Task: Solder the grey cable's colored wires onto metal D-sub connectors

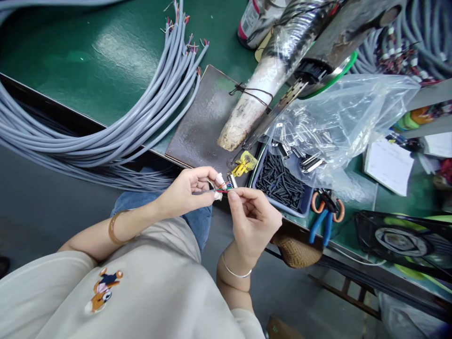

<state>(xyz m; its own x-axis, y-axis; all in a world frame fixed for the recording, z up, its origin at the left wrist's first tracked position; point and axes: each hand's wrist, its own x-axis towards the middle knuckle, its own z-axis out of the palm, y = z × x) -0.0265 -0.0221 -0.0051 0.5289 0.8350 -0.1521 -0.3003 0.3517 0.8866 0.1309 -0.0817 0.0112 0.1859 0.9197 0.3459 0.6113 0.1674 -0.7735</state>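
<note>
My left hand (192,188), with white wraps on its thumb and a fingertip, is closed around the end of a grey cable whose thin coloured wires (224,187) fan out. Those wires reach a small metal connector (231,180) just above my fingertips. My right hand (251,209) pinches at the wires beside the connector, thumb against forefinger; what exactly lies between them is too small to tell. Just beyond the connector is a yellow clip-like piece (245,164). A blue tray (305,207) of short black tubes (278,181) stands right of my hands.
Grey cables (141,127) bundle across the left. A dark plate (201,117) lies under a wrapped white tube (254,99). Clear plastic bag (353,108) with connectors (311,163), pliers (323,221), paper pad (388,165) and black fan (402,240) occupy the right.
</note>
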